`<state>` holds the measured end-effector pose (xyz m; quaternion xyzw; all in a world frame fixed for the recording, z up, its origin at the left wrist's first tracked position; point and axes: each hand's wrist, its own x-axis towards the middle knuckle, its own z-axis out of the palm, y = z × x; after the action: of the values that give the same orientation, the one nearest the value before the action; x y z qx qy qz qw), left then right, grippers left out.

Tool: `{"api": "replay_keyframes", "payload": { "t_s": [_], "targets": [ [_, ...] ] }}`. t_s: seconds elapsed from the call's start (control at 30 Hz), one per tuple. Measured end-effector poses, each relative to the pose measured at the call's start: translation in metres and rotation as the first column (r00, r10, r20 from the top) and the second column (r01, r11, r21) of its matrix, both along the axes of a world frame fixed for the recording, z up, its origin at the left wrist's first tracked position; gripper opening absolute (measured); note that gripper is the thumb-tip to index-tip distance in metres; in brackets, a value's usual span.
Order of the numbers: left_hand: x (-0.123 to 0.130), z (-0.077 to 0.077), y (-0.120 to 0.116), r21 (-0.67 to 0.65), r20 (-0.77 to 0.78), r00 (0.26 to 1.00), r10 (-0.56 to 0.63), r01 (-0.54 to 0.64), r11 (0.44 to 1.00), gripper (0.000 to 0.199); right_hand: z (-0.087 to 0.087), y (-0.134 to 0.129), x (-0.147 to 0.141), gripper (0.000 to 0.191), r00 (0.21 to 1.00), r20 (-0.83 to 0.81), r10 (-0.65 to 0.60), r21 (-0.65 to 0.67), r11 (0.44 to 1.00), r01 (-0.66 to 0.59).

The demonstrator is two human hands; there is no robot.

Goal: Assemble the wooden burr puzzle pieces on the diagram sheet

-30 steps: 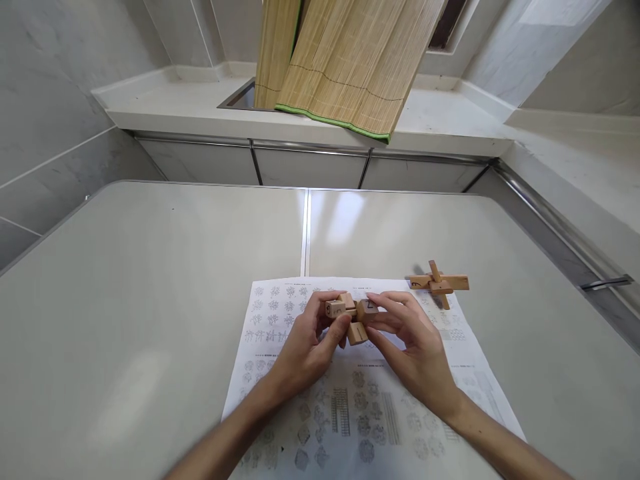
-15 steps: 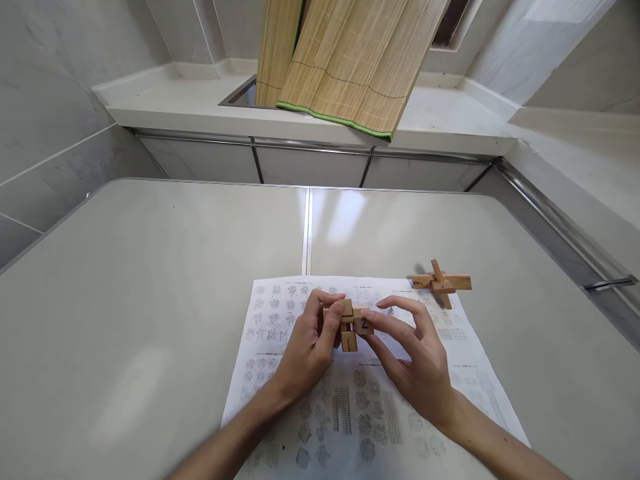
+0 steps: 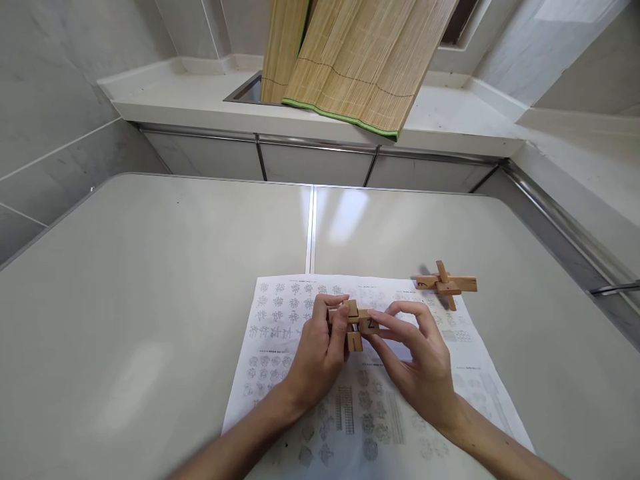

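Over the printed sheet (image 3: 280,393), a wooden burr puzzle (image 3: 354,309) of interlocking blocks is held up between both hands. My left hand (image 3: 323,350) grips its left side, the thumb pressed along the front and the index finger over the top. With thumb and fingertips, my right hand (image 3: 420,360) pinches the block marked 2 (image 3: 370,325) at the puzzle's right side. A lower block end (image 3: 355,343) with a stroke like a 1 points toward me. Fingers hide the puzzle's left and rear faces.
A second wooden cross-shaped puzzle (image 3: 447,285) lies at the sheet's upper right edge. The pale table (image 3: 125,287) has a seam down its middle. Behind it, a bamboo mat (image 3: 360,67) with green edging hangs over a white counter (image 3: 190,107).
Both hands and the puzzle sit slightly farther right in view, as does the whole scene. The grip on the puzzle and the block marked 2 looks much the same.
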<state>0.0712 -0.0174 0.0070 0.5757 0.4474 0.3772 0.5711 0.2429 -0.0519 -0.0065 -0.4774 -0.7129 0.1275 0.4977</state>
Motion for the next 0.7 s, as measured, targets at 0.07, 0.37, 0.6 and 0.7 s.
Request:
{"api": "replay_keyframes", "payload": {
  "t_s": [0.07,0.37,0.6,0.7],
  "targets": [
    [0.0015,-0.0002,-0.0014,-0.038,0.030,1.000,-0.006,0.007,0.999,0.035,-0.0002,-0.0004,0.0002,0.064,1.000,-0.003,-0.006,-0.003,1.000,0.006],
    [0.0018,-0.0004,-0.0038,-0.009,-0.033,0.999,0.028,-0.029,1.000,0.036,0.0000,0.0017,0.0036,0.045,0.979,-0.182,0.088,-0.179,0.976,-0.122],
    [-0.0033,-0.0008,-0.0007,0.124,-0.131,0.988,0.077,-0.060,0.990,0.030,-0.0011,-0.0017,-0.0007,0.031,0.900,-0.418,0.125,-0.346,0.894,-0.285],
    [-0.0054,-0.0029,-0.0004,0.170,-0.141,0.985,0.096,-0.072,0.983,0.029,0.0022,-0.0008,0.0018,0.021,0.889,-0.450,0.085,-0.446,0.841,-0.306]
  ]
}}
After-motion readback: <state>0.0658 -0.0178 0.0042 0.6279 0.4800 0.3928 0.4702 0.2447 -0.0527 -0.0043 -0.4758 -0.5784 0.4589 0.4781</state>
